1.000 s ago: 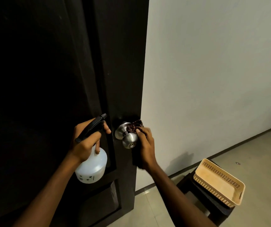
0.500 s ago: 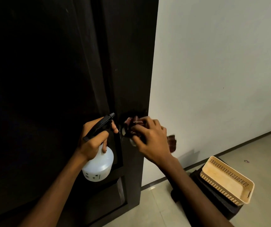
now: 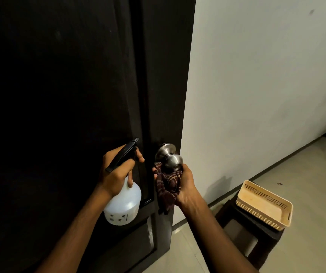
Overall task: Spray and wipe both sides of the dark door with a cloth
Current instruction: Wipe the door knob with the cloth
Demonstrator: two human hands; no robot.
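Gripping white spray bottle round the neck w/ left grip, fingers curled tight just under the black sprayer head, index finger out front by the nozzle. Aiming nozzle at dark door, approx level w/ the knob. Hanging bottle body below the hand, roughly upright, close in front of door's lower panel. Holding dark checked cloth in right grip, fingers closed round bunched fabric, one fingertip showing at cloth's L side, loose end drooping down past the wrist. Pressing cloth up against underside of steel door knob, touching it from below & leaving top and round face of knob bare. Working near door's R edge, w/ both grips just beside each other, either side of the knob, not touching. Filling whole L half of view w/ door, so dark that panel detail is hard to make out. Further off, R of door: black stool standing on tiled floor, carrying beige perforated basket on top. Beyond that, plain pale wall, meeting floor at a dark skirting line.
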